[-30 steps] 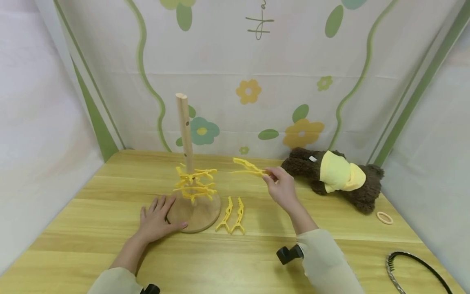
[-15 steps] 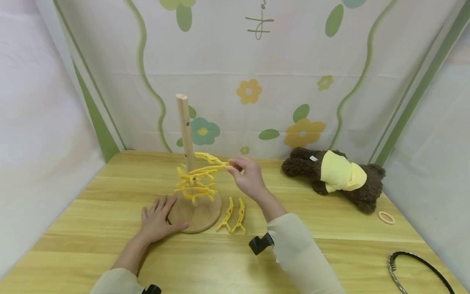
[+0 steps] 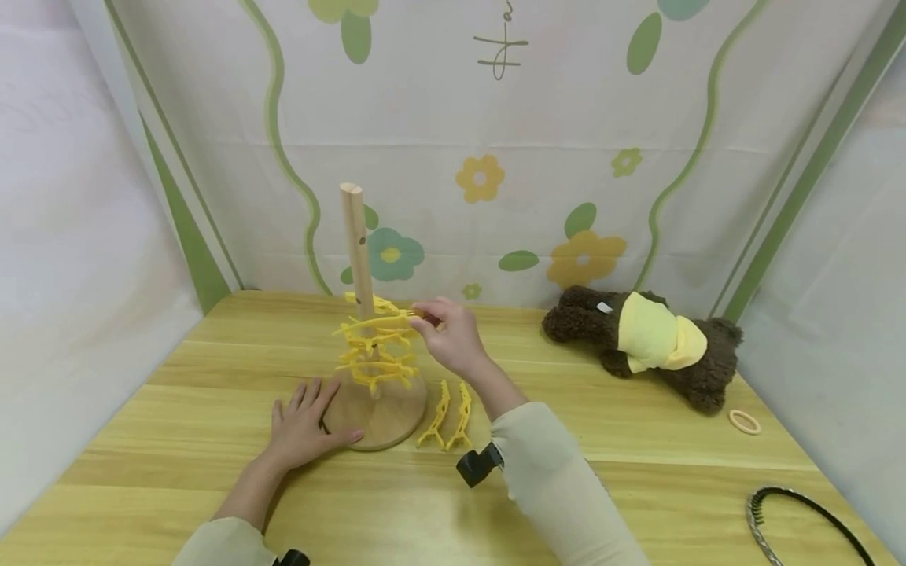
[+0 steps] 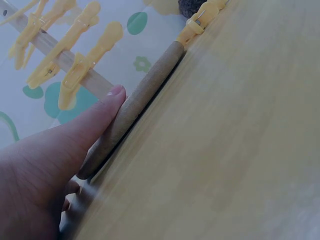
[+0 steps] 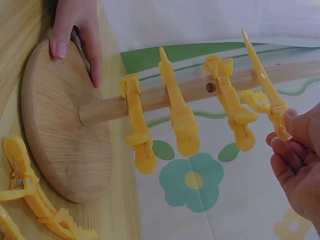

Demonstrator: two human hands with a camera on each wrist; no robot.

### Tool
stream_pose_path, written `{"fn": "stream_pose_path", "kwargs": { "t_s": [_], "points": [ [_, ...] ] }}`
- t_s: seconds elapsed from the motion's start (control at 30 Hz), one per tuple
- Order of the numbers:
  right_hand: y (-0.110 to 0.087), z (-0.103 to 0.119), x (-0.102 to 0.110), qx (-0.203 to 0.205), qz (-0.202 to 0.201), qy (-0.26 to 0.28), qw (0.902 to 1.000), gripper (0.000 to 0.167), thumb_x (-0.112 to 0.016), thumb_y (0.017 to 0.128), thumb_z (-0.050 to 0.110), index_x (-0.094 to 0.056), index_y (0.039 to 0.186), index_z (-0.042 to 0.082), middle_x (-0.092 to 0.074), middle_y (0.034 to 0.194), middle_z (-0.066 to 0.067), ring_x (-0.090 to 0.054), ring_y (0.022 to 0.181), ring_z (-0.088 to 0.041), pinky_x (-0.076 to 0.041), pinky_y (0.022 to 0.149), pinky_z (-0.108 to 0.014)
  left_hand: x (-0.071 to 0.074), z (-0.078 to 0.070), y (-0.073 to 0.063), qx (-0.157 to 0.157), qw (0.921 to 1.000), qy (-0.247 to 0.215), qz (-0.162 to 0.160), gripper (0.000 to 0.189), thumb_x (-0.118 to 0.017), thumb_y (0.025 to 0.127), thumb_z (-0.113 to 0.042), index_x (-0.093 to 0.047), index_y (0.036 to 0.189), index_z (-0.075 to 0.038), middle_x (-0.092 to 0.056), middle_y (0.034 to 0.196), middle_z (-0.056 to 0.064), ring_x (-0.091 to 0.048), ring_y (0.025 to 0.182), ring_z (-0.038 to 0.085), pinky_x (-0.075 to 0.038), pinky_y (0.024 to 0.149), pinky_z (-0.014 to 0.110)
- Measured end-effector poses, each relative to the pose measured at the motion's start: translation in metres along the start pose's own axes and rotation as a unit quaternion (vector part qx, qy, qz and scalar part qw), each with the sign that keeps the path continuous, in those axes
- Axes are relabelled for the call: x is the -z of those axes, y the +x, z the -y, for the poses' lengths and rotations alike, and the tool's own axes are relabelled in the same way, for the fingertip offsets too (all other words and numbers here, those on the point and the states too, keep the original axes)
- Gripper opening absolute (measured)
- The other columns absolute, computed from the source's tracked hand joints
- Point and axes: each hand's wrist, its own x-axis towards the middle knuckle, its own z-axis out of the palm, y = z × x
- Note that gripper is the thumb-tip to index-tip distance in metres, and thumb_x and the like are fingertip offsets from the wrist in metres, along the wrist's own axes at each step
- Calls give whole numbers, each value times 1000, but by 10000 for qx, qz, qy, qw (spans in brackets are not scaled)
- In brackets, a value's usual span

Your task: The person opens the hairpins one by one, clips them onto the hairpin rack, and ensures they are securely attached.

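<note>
A wooden post (image 3: 357, 251) stands upright on a round base (image 3: 375, 417). My left hand (image 3: 300, 428) lies at the base's left side, fingers spread and thumb (image 4: 107, 102) pressing over the rim. Between thumb and fingers, my right hand (image 3: 453, 338) pinches the tail end of a yellow alligator hair clip (image 5: 262, 75). That clip's jaws are spread, one on each side of the post. Below it, several yellow hair clips (image 5: 175, 105) grip the post one above another. Two more loose clips (image 3: 437, 417) lie on the table right of the base.
A brown plush bear (image 3: 658, 334) in a yellow top lies at the back right of the wooden table (image 3: 396, 511). Near the right edge are a pale ring (image 3: 745, 422) and a dark headband (image 3: 800, 495). A flowered curtain (image 3: 538, 102) hangs behind.
My right hand has carried the spread clip leftward from open space to the post, its jaws now straddling the wood. The left hand has stayed on the base.
</note>
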Motion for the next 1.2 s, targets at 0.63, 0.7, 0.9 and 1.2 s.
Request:
{"fn": "stream_pose_path", "kwargs": {
  "t_s": [0.63,0.7,0.9,1.2],
  "points": [
    [3,10,0,-174,576,-30,9982,25,-60,81,7,-59,104,-2,-53,81,-4,-52,73,-14,-43,64,-20,-2,3,-1,-15,10000,-58,20,92,-55,65,-66,-32,133,-7,-22,134,27,-12,120,46,-2,84,66],
    [3,10,-1,-179,600,-33,9980,25,-59,82,7,-59,105,-2,-53,82,-4,-52,74,-14,-43,65,-21,-3,4,-1,-4,10000,-61,74,93,-54,65,-67,-31,134,-8,-21,134,27,-11,121,46,-1,84,66],
    [3,11,1,-195,654,59,9976,26,-58,83,8,-57,107,-2,-54,88,-6,-52,80,-16,-43,71,-23,-2,2,-1,-22,9999,-103,50,93,-55,66,-66,-31,134,-7,-20,134,27,-11,121,46,-1,85,66],
    [-5,21,19,-482,597,573,9954,44,-58,83,16,-46,122,1,-52,111,-11,-48,99,-23,-40,80,-36,0,-1,-1,-21,10000,-90,35,92,-55,66,-65,-31,133,-7,-22,134,28,-12,120,46,-2,85,66]
  ]
}}
